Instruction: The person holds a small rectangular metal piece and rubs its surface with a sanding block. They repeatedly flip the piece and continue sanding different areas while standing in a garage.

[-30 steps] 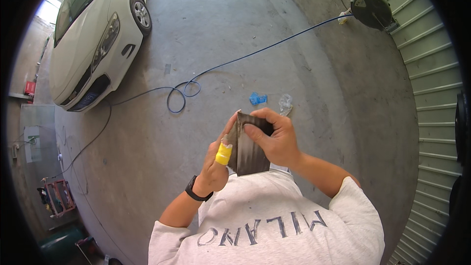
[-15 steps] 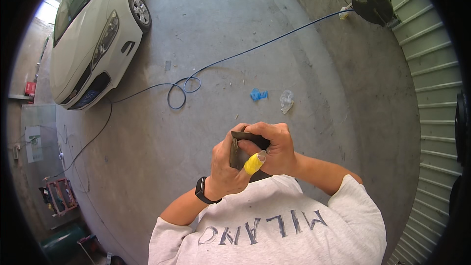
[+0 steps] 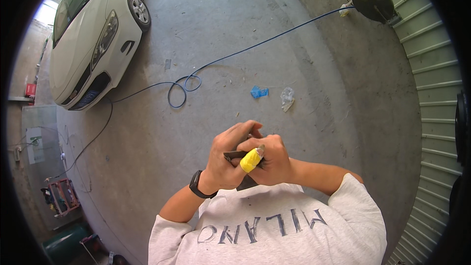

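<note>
Curled further inward than a second ago, the left hand (image 3: 223, 159) grips a dark sheet (image 3: 247, 183), yellow-wrapped thumb (image 3: 250, 161) reaching rightward; the right hand (image 3: 275, 161) clasps the sheet too, apparently to brace it between them, near the grey T-shirt (image 3: 314, 250).

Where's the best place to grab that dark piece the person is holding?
Probably the end of the dark piece nearest the shirt, approached from the person's body side: it sticks out there, while the left hand and right hand cover most of the rest.
</note>
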The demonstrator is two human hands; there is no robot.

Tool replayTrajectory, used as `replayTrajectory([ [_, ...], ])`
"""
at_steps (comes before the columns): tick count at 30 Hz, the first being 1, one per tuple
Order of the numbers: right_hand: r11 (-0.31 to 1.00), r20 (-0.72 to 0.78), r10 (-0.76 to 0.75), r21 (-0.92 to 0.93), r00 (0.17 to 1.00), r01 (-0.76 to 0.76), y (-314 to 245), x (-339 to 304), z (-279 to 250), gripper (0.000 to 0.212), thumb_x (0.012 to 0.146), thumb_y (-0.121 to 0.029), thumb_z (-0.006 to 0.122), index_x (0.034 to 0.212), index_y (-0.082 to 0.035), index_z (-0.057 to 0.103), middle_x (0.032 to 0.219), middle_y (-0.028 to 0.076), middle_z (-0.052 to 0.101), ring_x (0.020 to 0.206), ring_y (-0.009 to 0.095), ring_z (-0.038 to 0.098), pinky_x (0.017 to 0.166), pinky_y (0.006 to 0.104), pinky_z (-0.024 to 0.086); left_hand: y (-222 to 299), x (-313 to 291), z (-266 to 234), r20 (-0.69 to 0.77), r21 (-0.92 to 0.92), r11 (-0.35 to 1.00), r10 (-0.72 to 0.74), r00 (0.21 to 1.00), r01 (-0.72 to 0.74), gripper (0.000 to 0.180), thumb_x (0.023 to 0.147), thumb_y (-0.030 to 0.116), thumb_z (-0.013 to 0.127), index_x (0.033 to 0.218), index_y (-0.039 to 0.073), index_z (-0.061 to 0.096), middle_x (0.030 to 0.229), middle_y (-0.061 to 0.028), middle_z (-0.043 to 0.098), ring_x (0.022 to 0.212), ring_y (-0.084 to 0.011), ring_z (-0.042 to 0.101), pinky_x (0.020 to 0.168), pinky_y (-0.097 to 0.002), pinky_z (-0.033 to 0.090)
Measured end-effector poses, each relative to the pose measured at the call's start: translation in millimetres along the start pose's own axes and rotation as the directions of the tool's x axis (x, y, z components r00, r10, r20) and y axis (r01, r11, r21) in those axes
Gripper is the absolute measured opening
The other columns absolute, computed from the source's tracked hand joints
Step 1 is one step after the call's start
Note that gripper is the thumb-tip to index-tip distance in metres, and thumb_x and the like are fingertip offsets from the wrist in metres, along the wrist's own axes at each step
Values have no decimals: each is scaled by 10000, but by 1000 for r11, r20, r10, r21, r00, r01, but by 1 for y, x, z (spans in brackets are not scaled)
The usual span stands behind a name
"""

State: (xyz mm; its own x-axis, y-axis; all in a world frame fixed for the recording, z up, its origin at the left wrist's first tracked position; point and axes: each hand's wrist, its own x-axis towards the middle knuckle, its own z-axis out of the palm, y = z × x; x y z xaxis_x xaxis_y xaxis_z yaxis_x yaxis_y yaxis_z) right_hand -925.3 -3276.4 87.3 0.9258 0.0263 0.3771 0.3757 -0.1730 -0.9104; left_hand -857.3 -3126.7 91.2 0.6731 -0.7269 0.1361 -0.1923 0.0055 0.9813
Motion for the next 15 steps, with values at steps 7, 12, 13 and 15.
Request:
replayTrajectory([
  [7, 982, -173, 169, -50, 970, -180, 9, 21, -20, 115, 828, -34, 768, 900, 0, 685, 713, 103, 699, 582, 139, 658, 554, 272, 524, 1, -4, 10, -135, 37, 998, 60, 989, -55, 824, 809, 292, 818, 1430, -76, 420, 1273, -236, 637, 1095, -338, 683, 945, -380, 530],
  [12, 993, -86, 112, 38, 990, -109, 10, 3, -4, 178, 795, -26, 785, 938, -12, 680, 761, 123, 713, 615, 187, 700, 571, 299, 545, 6, -3, 7, -97, -67, 991, 107, 989, -114, 827, 790, 246, 830, 1437, -61, 415, 1318, -203, 604, 1155, -269, 637, 998, -365, 508],
  [13, 994, -131, 103, 52, 986, -96, 8, -1, -1, 184, 790, -26, 784, 941, -15, 680, 772, 124, 715, 616, 202, 705, 573, 307, 548, 8, -3, 4, -52, -77, 992, 96, 994, -100, 812, 801, 262, 809, 1433, -70, 423, 1313, -211, 604, 1160, -281, 637, 997, -373, 510],
  [15, 998, -50, 0, 62, 999, 3, 8, -3, 0, 185, 782, -41, 787, 934, -21, 683, 786, 119, 715, 616, 235, 703, 570, 324, 548, 8, -2, 1, -41, -57, 997, 53, 998, -55, 816, 804, 268, 798, 1440, -77, 419, 1304, -223, 605, 1160, -282, 638, 990, -374, 513],
])
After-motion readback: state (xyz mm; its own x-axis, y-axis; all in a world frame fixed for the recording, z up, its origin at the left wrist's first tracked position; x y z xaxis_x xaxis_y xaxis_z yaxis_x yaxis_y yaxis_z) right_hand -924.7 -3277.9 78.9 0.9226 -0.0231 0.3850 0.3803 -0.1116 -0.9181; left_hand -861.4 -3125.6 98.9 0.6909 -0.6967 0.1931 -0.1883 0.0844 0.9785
